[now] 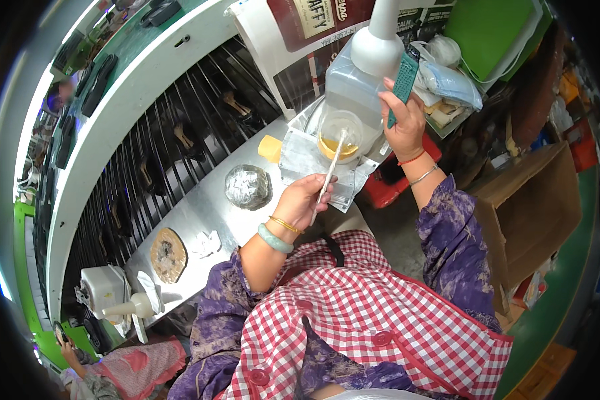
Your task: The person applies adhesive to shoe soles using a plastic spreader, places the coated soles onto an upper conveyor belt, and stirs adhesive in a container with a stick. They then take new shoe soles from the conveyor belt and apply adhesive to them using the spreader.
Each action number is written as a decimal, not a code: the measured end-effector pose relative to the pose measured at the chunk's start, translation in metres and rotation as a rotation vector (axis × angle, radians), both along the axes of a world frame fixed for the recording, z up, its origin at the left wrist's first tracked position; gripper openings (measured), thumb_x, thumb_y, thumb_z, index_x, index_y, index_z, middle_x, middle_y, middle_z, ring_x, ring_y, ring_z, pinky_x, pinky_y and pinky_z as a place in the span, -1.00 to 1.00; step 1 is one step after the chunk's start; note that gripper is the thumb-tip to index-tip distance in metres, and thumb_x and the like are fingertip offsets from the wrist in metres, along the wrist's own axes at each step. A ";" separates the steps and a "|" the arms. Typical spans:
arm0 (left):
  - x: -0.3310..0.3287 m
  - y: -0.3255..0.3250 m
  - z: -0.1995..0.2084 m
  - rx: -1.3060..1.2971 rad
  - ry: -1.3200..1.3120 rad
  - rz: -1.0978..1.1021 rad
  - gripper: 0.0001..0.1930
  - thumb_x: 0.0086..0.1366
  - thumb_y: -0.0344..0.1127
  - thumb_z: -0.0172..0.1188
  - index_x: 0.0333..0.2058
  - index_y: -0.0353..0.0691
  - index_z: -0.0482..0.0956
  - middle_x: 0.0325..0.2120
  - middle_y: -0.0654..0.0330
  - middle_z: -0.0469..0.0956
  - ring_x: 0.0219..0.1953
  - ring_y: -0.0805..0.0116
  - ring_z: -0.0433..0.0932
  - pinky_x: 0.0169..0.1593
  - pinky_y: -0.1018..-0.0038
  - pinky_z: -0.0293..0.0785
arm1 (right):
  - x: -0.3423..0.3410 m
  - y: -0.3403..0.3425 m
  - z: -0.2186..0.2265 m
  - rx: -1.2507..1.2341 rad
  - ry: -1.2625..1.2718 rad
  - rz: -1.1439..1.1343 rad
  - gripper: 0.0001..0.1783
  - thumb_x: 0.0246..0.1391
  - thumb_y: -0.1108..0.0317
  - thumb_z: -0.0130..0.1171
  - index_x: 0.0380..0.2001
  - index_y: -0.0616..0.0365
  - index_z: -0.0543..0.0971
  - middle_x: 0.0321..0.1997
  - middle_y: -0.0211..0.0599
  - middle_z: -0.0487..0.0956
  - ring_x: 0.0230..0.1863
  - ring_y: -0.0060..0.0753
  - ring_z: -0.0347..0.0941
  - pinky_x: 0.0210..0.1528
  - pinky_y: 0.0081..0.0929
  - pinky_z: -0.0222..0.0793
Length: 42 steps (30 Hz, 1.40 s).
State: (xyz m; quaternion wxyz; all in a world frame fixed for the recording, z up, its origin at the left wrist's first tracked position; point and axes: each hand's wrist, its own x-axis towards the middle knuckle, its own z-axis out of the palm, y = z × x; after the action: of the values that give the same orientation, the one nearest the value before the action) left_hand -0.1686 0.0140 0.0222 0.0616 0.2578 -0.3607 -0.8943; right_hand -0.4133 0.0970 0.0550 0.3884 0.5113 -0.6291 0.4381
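The cup point(331, 133) on grey sheets point(299, 155) could be tipped if the white stick point(335, 160) inside it, held by the left fingers point(311, 184), is levered, the green strip point(405, 75) being pinched by the right fingers point(389, 100).

This looks like a factory workshop: a long green-topped line point(128, 48) bears black parts point(100, 85) beside a metal workbench point(199, 212).

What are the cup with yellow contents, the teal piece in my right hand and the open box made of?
Cup: likely clear, smooth plastic, since the yellow contents show through. Teal piece: perhaps plastic or rubber; its surface looks textured. Box: seemingly matte brown cardboard, judging by its flat, thin-edged panels.
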 end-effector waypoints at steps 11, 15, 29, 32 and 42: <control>0.002 -0.002 0.018 -0.074 -0.019 0.059 -0.75 0.32 -0.20 0.06 -0.14 -0.22 0.42 -0.48 0.23 0.46 -0.54 0.50 0.36 -0.55 0.64 0.21 | -0.004 0.009 0.001 -0.002 0.000 0.020 -0.61 -0.25 0.56 0.20 -0.26 -0.06 0.49 -0.06 -0.42 0.56 -0.18 -0.33 0.49 -0.05 -0.38 0.33; 0.000 -0.006 0.024 -0.117 -0.045 0.075 -0.69 0.34 -0.20 0.00 -0.10 -0.33 0.43 -0.50 0.22 0.48 -0.55 0.52 0.35 -0.53 0.64 0.22 | -0.002 0.010 -0.001 0.002 -0.042 0.044 -0.62 -0.24 0.55 0.18 -0.26 -0.07 0.49 -0.04 -0.43 0.55 -0.17 -0.34 0.49 -0.01 -0.35 0.31; 0.031 -0.016 0.013 -0.830 -0.191 0.387 -0.82 0.14 -0.43 0.25 -0.29 -0.23 0.46 -0.47 0.29 0.51 -0.47 0.56 0.47 -0.46 0.64 0.36 | 0.007 0.008 -0.005 0.074 -0.015 0.069 -0.60 -0.18 0.54 0.16 -0.17 -0.05 0.52 0.03 -0.36 0.52 -0.08 -0.22 0.46 0.04 -0.31 0.28; 0.078 -0.025 0.019 -0.888 -0.142 0.503 -0.81 0.12 -0.42 0.27 -0.30 -0.23 0.47 -0.49 0.34 0.50 -0.49 0.62 0.45 -0.50 0.67 0.32 | 0.030 0.012 -0.002 0.102 -0.035 0.095 -0.58 -0.18 0.56 0.13 -0.15 -0.01 0.53 0.06 -0.28 0.51 -0.01 -0.12 0.44 0.05 -0.28 0.27; 0.311 -0.016 -0.003 -1.082 -0.653 1.161 -0.85 0.23 -0.38 0.12 -0.25 -0.31 0.52 -0.45 0.26 0.52 -0.44 0.51 0.46 -0.32 0.57 0.41 | 0.162 -0.006 -0.034 0.173 -0.126 0.584 -0.52 -0.20 0.73 0.07 -0.15 0.08 0.53 0.00 0.07 0.50 -0.06 0.06 0.44 -0.05 -0.27 0.38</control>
State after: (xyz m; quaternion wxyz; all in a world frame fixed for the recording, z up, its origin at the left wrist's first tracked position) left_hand 0.1427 -0.0022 0.0187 0.5172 0.5812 -0.5483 -0.3068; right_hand -0.2516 0.0906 0.0213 0.1615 0.6734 -0.5136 0.5067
